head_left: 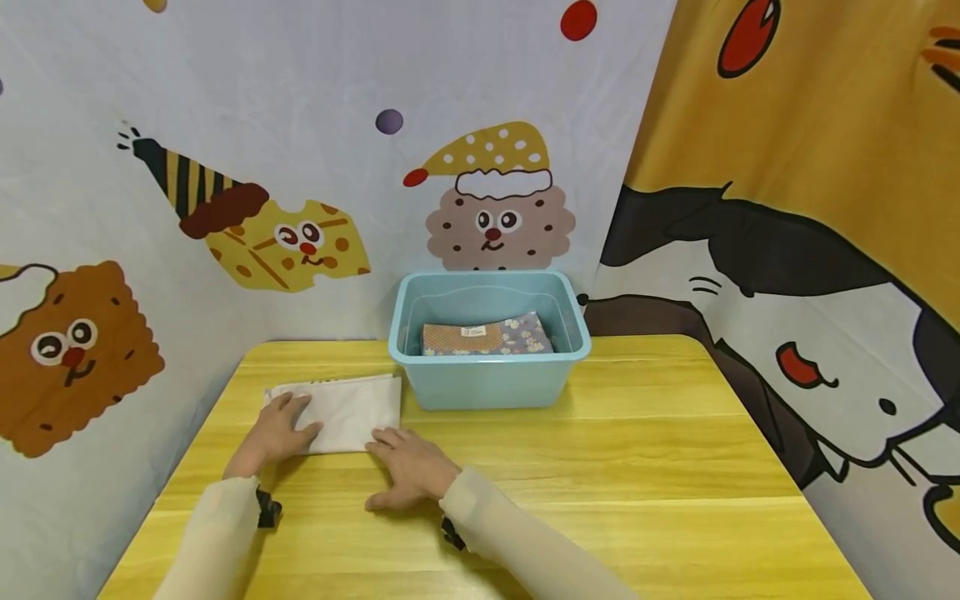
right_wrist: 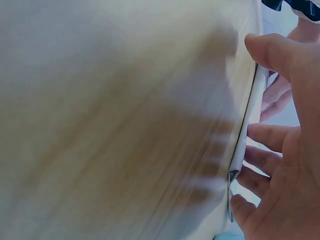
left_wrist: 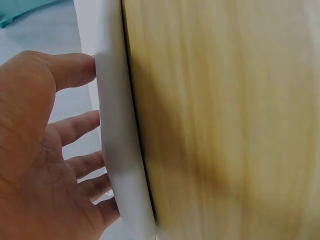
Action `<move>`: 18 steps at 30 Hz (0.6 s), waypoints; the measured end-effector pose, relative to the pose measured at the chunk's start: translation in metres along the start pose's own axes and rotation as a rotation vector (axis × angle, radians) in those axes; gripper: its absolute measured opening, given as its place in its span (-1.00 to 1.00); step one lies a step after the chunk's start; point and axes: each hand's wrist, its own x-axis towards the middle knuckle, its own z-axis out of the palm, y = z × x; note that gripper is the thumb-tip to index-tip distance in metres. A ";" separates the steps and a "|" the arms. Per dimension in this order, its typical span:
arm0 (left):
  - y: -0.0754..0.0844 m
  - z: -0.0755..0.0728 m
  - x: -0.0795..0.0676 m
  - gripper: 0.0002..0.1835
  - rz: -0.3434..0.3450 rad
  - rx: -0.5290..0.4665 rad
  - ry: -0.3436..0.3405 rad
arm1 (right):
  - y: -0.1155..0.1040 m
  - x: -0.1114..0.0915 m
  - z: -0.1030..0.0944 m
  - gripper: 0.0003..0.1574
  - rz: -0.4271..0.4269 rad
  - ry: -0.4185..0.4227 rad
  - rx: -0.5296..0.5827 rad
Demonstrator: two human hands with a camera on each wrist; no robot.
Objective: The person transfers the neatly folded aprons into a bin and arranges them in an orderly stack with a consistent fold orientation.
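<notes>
A folded white cloth (head_left: 348, 410) lies flat on the left part of the table, some dark print along its far edge. On its left side rests my left hand (head_left: 279, 429), fingers spread over the top. In the left wrist view the fingertips (left_wrist: 95, 162) touch the cloth's rounded fold (left_wrist: 120, 135). My right hand (head_left: 411, 468) is at the near right corner, fingertips on the cloth and thumb out over the table. From the right wrist, the fingers (right_wrist: 262, 135) meet the cloth's edge (right_wrist: 245, 135). Neither hand curls round it.
A light blue plastic bin (head_left: 491, 385) stands at the back middle of the wooden table (head_left: 637, 467), right of the cloth. Inside it lies a folded floral and brown patterned fabric (head_left: 487, 336) with a white label. A cartoon-printed curtain (head_left: 315, 167) hangs behind.
</notes>
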 end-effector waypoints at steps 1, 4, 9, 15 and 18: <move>0.001 0.000 -0.001 -0.23 0.003 0.000 0.002 | -0.001 -0.001 0.000 0.15 -0.002 -0.002 -0.007; 0.003 0.001 -0.006 -0.23 0.005 -0.001 0.004 | -0.003 -0.005 0.000 0.17 -0.006 -0.008 -0.027; 0.005 0.003 -0.015 -0.24 0.003 -0.003 0.007 | -0.007 -0.011 0.001 0.17 -0.018 -0.016 -0.022; 0.010 0.006 -0.020 -0.24 0.012 0.003 0.023 | -0.006 -0.017 0.003 0.17 -0.023 -0.014 -0.011; 0.011 0.009 -0.021 -0.24 0.012 0.010 0.028 | -0.005 -0.021 0.003 0.17 -0.034 -0.015 -0.013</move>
